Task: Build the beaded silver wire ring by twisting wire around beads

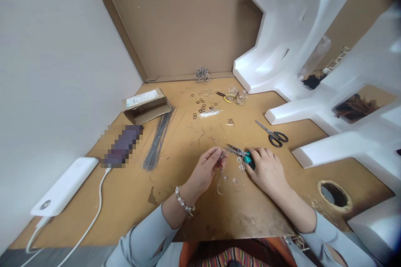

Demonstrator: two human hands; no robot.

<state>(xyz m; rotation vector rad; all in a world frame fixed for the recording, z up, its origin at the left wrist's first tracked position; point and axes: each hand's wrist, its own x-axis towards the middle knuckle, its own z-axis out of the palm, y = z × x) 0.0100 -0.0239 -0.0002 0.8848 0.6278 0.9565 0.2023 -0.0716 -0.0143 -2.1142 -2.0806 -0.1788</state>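
Note:
Near the front of the wooden table, my left hand [210, 166] pinches a small tangle of thin wire [220, 159], whose loose end curls down below the fingers. What exactly is in the tangle is too small to tell. Just to the right, my right hand [266, 169] is closed round the green-and-black handles of needle-nose pliers [239, 151]. The pliers' jaws point left toward the wire and look slightly apart. Clear beads [241, 167] lie beside the handles, and more clear beads [234, 180] rest on the tabletop between my hands.
Scissors [272, 134] lie right, before a white branching structure [326, 148]. Dark rings [202, 109], yellow-handled pliers [227, 96] and a wire heap [202, 74] are farther back. Left are a wire bundle [158, 144], an open cardboard box [147, 106] and a white power bank [65, 185]. A round hole [334, 196] pierces the table.

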